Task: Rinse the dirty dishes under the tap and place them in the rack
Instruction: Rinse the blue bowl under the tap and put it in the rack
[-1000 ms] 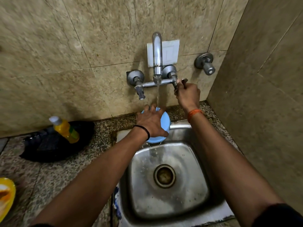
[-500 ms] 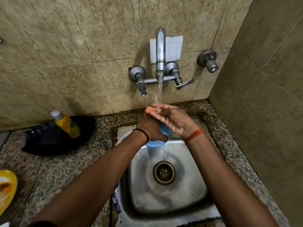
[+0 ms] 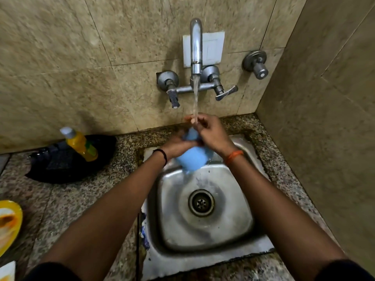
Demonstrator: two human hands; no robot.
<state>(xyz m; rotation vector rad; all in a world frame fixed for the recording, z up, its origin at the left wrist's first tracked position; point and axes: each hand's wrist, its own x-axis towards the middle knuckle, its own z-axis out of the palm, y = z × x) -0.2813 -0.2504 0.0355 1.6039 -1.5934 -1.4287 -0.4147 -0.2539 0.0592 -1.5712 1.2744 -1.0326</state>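
The left hand (image 3: pixel 178 144) holds the blue cup (image 3: pixel 192 159) from the left side, with its fingers curled around it. The right hand (image 3: pixel 211 132) is on the cup's top end, with its fingers bent over it. Whether those fingers reach inside the cup is hidden.

The cup is tipped. Its long line runs from the hands, up near the wall, down toward the person. The low end hangs over the back edge of the sink (image 3: pixel 259 250). Which end is the open mouth cannot be seen.

The water (image 3: pixel 195 98) falls from the tap (image 3: pixel 196 45) onto the right hand's fingers (image 3: pixel 194 119), just above the cup. So the cup is right below the stream, and the right hand is the nearer one to it.

No rack shows here. The step looks like rinsing, early in the job. A dirty yellow plate (image 3: pixel 12 211) waits far to the left.
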